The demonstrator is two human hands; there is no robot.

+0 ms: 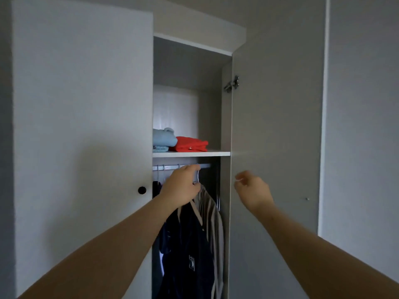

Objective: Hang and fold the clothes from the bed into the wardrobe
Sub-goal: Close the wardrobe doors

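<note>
My left hand (183, 186) reaches into the open wardrobe and grips the hook of a white hanger (197, 175) at the metal rail (205, 166). A dark navy garment with beige trim (192, 244) hangs from that hanger, beside a beige garment (217, 223). My right hand (251, 188) hovers in front of the open right door (276, 126), fingers loosely curled and holding nothing. On the shelf (211, 154) above the rail lie a folded light blue garment (164, 139) and a folded red garment (191, 144).
The left wardrobe door (82, 104) is closed, with a black round knob (141, 190). Several other hanger hooks (160, 169) sit on the rail to the left. A hinge (232, 84) shows on the open door. A grey wall (362, 126) lies to the right.
</note>
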